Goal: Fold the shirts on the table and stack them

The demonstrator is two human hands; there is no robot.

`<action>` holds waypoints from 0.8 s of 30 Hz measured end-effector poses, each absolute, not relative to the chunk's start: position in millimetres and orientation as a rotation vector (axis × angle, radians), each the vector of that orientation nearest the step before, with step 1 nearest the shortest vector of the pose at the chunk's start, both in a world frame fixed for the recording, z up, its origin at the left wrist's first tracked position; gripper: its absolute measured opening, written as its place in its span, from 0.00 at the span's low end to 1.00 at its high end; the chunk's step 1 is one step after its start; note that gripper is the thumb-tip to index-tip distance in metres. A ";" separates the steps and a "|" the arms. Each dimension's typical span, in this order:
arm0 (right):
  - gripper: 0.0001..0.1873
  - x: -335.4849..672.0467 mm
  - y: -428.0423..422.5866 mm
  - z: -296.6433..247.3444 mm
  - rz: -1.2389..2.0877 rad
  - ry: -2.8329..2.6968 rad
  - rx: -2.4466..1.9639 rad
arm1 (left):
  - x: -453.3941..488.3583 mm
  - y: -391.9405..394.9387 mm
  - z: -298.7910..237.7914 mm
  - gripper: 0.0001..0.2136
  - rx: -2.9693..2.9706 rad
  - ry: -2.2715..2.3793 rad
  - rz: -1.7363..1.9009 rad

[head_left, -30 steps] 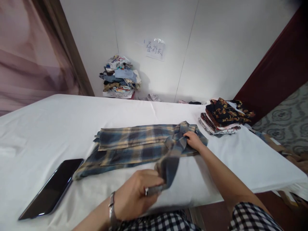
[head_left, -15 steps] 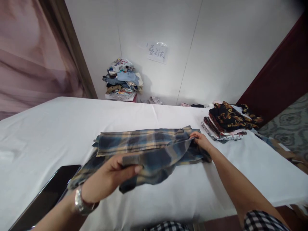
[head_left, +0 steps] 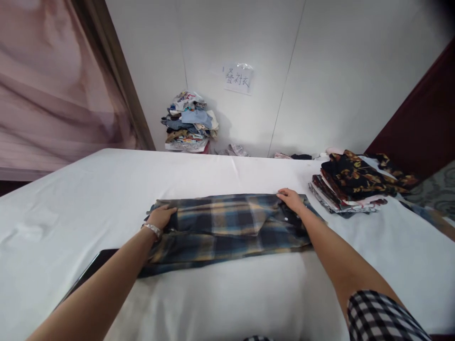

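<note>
A blue, dark and tan plaid shirt [head_left: 227, 218] lies in a long folded strip across the table in front of me. A folded layer with a slanted edge runs along its top. My left hand [head_left: 161, 217] rests on the shirt's left end, fingers stretched over the cloth. At the far right edge, my right hand [head_left: 289, 199] lies on the shirt with its fingers extended, close to a dark part with small pale buttons. Neither hand lifts the fabric.
A dark flat device [head_left: 88, 272] lies partly behind my left forearm on the white tablecloth [head_left: 220, 303]. Folded clothes [head_left: 346, 184] are stacked at the right. A taller clothing pile [head_left: 192, 123] stands by the wall, under a paper sign [head_left: 238, 78].
My left hand has let go of the raised plaid flap and moved away from me to the shirt's left end. The flap now lies flat. My right hand stays near the right end.
</note>
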State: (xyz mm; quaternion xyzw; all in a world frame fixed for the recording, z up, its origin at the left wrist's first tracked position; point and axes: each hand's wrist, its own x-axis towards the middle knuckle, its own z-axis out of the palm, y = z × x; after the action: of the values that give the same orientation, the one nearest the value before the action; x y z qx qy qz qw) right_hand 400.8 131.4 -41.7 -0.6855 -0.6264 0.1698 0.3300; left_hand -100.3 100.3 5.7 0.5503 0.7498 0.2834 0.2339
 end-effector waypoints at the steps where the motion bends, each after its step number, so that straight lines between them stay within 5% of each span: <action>1: 0.12 401.1 131.1 -41.1 0.430 -1.644 -1.806 | -103.5 99.6 5.0 0.10 1.504 2.070 0.781; 10: 0.08 378.7 136.5 -23.6 0.244 -1.785 -1.941 | -106.3 100.9 2.9 0.13 1.809 2.275 0.356; 16: 0.20 302.9 107.1 -3.5 0.064 -2.094 -1.582 | -113.4 105.7 -10.6 0.10 1.783 2.266 0.388; 24: 0.34 248.3 76.1 -23.7 0.592 -2.279 -1.860 | -126.3 116.6 -13.5 0.11 1.662 2.238 0.469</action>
State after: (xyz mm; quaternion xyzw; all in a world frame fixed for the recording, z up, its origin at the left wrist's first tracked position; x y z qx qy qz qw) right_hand 248.3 76.1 -23.7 -0.6182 -0.7577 0.1969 0.0702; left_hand -126.3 116.6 -13.5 0.5805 0.7820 0.1637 0.1568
